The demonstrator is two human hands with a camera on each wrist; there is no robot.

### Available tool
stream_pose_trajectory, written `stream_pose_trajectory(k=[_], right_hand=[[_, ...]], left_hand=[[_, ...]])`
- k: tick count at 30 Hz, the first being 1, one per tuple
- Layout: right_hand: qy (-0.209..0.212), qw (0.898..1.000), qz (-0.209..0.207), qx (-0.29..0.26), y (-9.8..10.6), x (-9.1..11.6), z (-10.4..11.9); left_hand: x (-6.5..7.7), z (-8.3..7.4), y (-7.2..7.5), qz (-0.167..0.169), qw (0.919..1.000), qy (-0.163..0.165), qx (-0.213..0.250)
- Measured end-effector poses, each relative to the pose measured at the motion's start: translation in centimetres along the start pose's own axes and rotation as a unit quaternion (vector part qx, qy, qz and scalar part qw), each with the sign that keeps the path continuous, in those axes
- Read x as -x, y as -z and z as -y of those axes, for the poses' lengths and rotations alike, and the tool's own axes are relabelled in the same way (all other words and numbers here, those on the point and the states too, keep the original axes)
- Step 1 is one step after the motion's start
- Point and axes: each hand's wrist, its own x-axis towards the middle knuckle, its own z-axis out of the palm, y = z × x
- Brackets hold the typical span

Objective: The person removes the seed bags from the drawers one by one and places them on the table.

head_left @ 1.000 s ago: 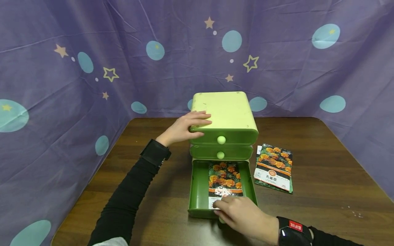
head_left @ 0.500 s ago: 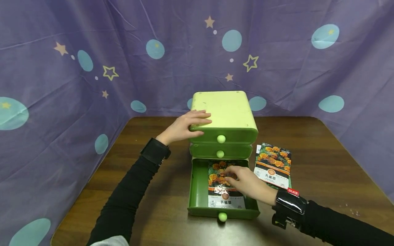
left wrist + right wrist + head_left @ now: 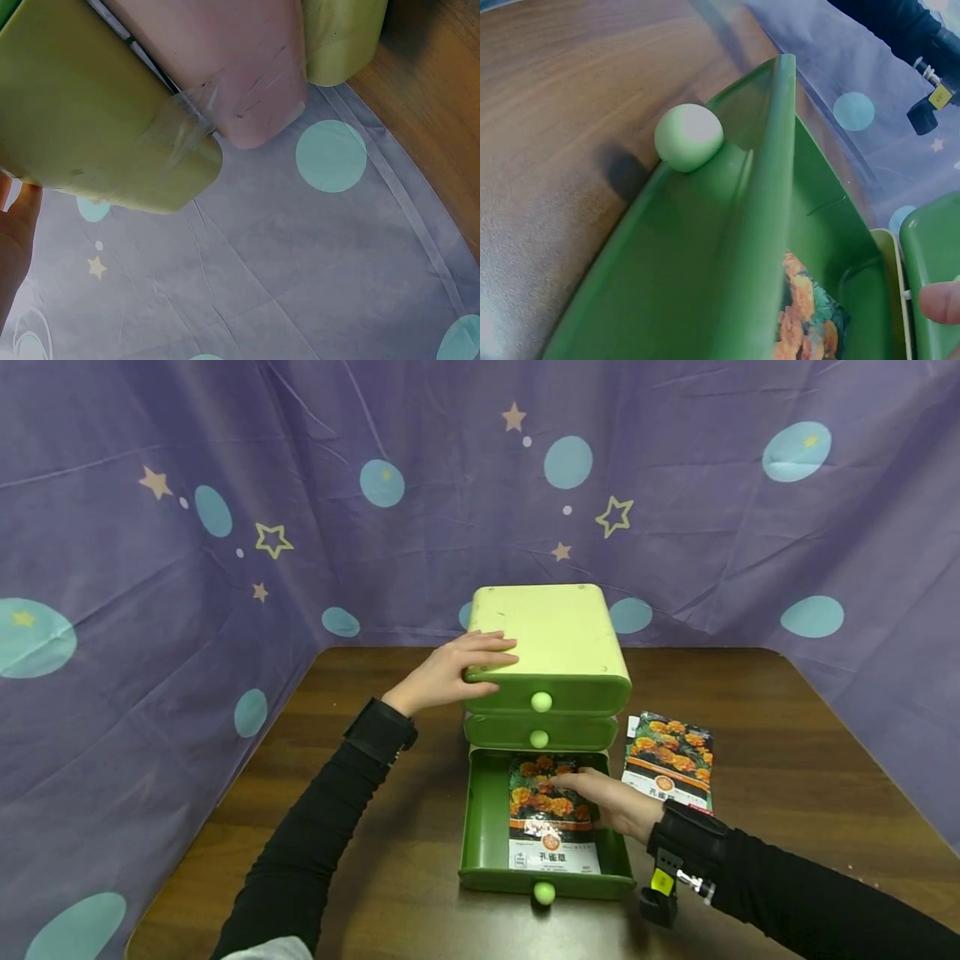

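A small chest of drawers [image 3: 551,622] with a cream top stands on the table; its bottom green drawer [image 3: 483,814] is pulled out. Inside lies a seed packet [image 3: 551,835] with orange flowers, its upper right partly hidden by my right hand [image 3: 603,797]. That hand reaches over the drawer's right side, fingers over the packet. In the right wrist view a fingertip [image 3: 939,302] shows before the closed drawer above. My left hand [image 3: 461,670] rests on the chest's top left front corner, straight fingers on the top and thumb against the front.
More seed packets [image 3: 667,756] lie stacked on the wooden table [image 3: 787,793], right of the chest. The open drawer's round knob [image 3: 543,893] juts toward the front. A purple patterned cloth [image 3: 450,460] hangs behind the table. The left wrist view shows the chest's pink middle section [image 3: 240,75].
My right hand has left the packet's lower end near the drawer front and moved back and up over its flowered part, uncovering the knob. My left hand stays on the chest.
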Motion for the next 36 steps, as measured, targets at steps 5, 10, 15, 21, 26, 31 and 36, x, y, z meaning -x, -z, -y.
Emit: stream_pose_trajectory(k=[5,10,15,21,26,31,36], right_hand=[[-0.027,1.0,-0.008,-0.009,-0.3,-0.7,-0.3],[-0.036,0.998,-0.022,-0.043,-1.0,-1.0,-0.6],[-0.029,0.997,-0.011,-0.074,-1.9,-1.1,-0.6],[-0.023,0.997,0.008,-0.076,-2.8,-1.3,-0.5],[-0.025,0.997,0.004,-0.071,-3.2,-1.7,-0.4],[-0.014,0.999,0.014,-0.049,-3.1,-1.7,-0.6],[-0.001,0.998,0.024,-0.057,-2.4,-1.9,-1.0]], left_hand=[[-0.1,0.1,0.1,-0.001,1.0,-0.004,-0.003],[-0.1,0.2,0.1,-0.001,1.0,-0.005,-0.005],[-0.1,0.3,0.1,-0.002,1.0,-0.005,-0.002],[0.0,0.3,0.0,-0.004,1.0,-0.008,0.002],[0.0,0.4,-0.1,-0.007,0.9999,-0.012,0.005],[0.0,0.4,-0.2,-0.007,0.9999,-0.011,0.007],[0.0,0.4,-0.2,-0.005,1.0,-0.006,0.006]])
